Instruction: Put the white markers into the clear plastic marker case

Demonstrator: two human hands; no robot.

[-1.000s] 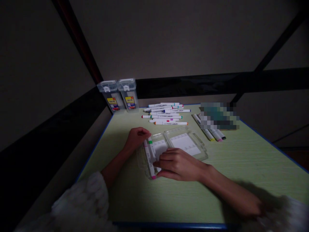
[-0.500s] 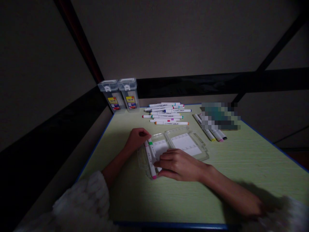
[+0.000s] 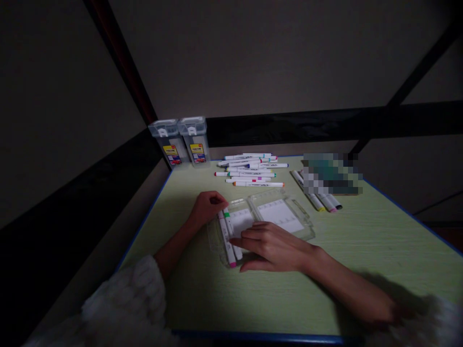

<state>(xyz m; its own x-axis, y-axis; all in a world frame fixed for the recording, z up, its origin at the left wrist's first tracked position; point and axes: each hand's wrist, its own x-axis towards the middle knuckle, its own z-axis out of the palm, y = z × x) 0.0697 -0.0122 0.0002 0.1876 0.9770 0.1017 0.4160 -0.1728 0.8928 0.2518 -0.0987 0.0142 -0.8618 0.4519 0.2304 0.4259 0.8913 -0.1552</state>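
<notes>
An open clear plastic case [image 3: 303, 234] lies on the table, its two halves spread flat with white inserts. Side by side in its left half are a white marker with a pink end [image 3: 226, 241] and a white marker with a green band [image 3: 229, 224]. My left hand [image 3: 208, 210] is closed, its thumb and fingertips pinching the far end of the green-banded marker. My right hand [image 3: 269, 246] lies over the case's near edge, index finger stretched out onto the markers and thumb apart from them. It holds nothing.
Several loose white markers [image 3: 255, 170] lie in a pile toward the back. A few thicker markers [image 3: 314, 195] lie at the right beside a blurred-out flat object [image 3: 333, 173]. Two clear lidded boxes [image 3: 194, 144] stand at the back left corner of the green table [image 3: 282, 301].
My right thumb has come away from the green-banded marker and the index finger has straightened. That marker's near end now shows, down in the case. My left hand has stayed put.
</notes>
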